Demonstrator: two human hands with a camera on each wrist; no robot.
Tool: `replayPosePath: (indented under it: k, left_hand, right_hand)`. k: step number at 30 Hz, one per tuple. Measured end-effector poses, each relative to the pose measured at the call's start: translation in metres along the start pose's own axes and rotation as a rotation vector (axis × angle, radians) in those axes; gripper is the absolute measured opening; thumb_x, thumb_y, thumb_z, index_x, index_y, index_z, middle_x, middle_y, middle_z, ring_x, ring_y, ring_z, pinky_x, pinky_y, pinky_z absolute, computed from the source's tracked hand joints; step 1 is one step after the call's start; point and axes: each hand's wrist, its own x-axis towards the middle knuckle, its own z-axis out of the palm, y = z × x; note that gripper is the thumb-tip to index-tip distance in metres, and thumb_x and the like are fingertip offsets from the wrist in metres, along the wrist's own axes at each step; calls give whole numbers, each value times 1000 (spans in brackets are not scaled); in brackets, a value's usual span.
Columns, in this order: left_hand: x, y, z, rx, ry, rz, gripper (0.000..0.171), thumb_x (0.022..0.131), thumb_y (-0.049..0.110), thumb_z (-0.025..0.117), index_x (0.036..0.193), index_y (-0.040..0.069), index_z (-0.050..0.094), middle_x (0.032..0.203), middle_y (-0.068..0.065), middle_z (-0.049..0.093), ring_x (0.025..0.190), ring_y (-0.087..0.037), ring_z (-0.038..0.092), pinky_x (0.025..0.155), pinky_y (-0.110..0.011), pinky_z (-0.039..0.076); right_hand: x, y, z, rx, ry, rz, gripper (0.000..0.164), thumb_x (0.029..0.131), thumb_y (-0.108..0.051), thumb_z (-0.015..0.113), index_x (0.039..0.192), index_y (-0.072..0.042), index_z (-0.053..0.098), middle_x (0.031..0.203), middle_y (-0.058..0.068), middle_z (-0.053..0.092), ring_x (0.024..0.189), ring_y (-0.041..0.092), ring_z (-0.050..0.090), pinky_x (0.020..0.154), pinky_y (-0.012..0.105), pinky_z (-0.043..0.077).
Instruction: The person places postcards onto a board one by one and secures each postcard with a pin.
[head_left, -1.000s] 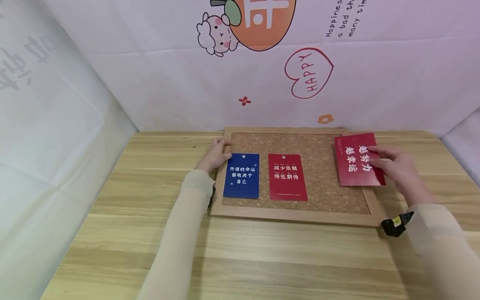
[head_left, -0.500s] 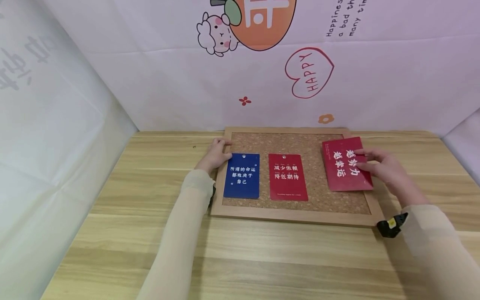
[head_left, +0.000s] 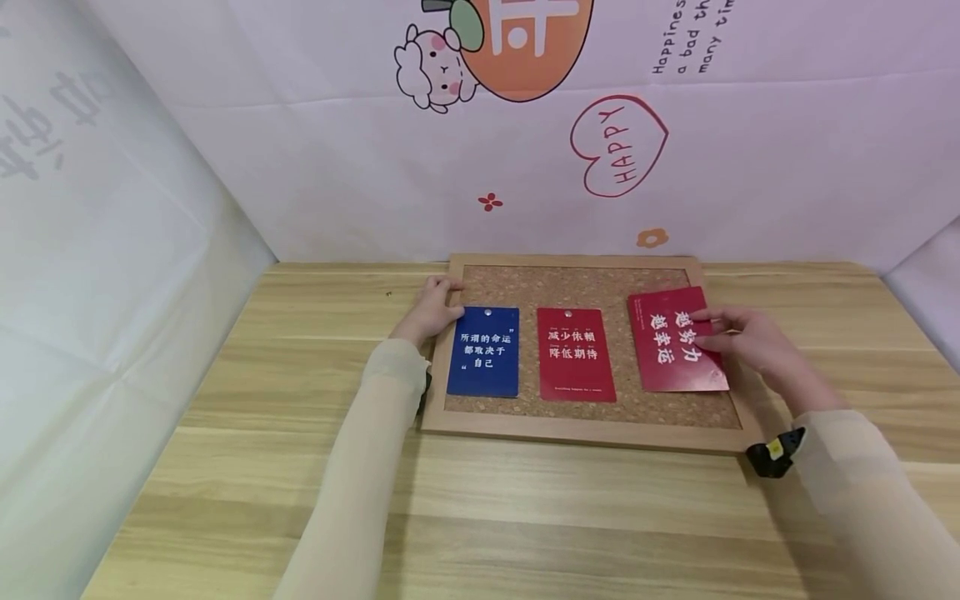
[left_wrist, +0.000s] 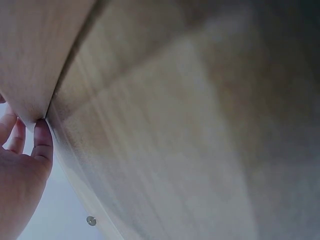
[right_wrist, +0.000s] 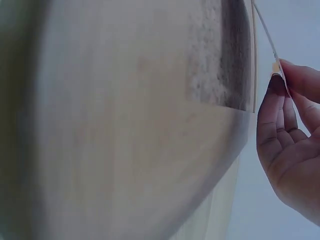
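Observation:
A wood-framed cork board (head_left: pixel 558 287) lies flat on the table. My left hand (head_left: pixel 431 312) grips its left frame edge near the far corner; in the left wrist view, thumb and fingers of the left hand (left_wrist: pixel 22 165) meet the frame (left_wrist: pixel 40 55). Over the board's right side, my right hand (head_left: pixel 750 342) pinches a red card (head_left: pixel 663 367) with white characters by its right edge. The card is turned sideways and slightly tilted. From the right wrist, the card (right_wrist: pixel 269 37) appears edge-on, raised above the cork, between thumb and fingers of the right hand (right_wrist: pixel 290 135).
A blue card (head_left: pixel 483 375) lies on the cork at left, with a pin (head_left: pixel 487 312) at its top. Beside it is another red card (head_left: pixel 576 375), pinned at the top. A printed white cloth (head_left: pixel 360 183) stands behind the wooden table (head_left: pixel 525 517).
My right hand has carried the red card leftward and slightly nearer, from the board's right frame to over the cork. The left hand has stayed put.

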Motion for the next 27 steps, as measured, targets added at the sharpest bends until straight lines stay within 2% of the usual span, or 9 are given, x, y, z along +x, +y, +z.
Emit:
replayPosePath:
  k: [4,11,27]
  left_hand:
    - [0,1,-1,4,2,3,46,95,14,53,140,11,44,151,-12,25,139,-31,30,117,-44,27]
    - [0,1,-1,-1,1,-1,47,95,14,54,140,11,44,151,-13,25,140,-31,30,118,-45,25]
    - [-1,2,-1,7,4,-1,48,94,14,54,141,11,44,152,-13,25,141,-31,27,119,-46,24]
  right_hand:
    - [0,1,2,8,-21,14,54,94,-26,60,138,0,45,102,4,56,101,21,46,81,30,39]
    - [-1,1,4,2,-41,16,53,94,-27,60,137,0,45,98,-1,56,88,8,48,73,19,44]
    - [-3,-3,6,-26,-73,9,50,94,-23,59,135,2,46,99,7,53,85,11,46,70,19,43]
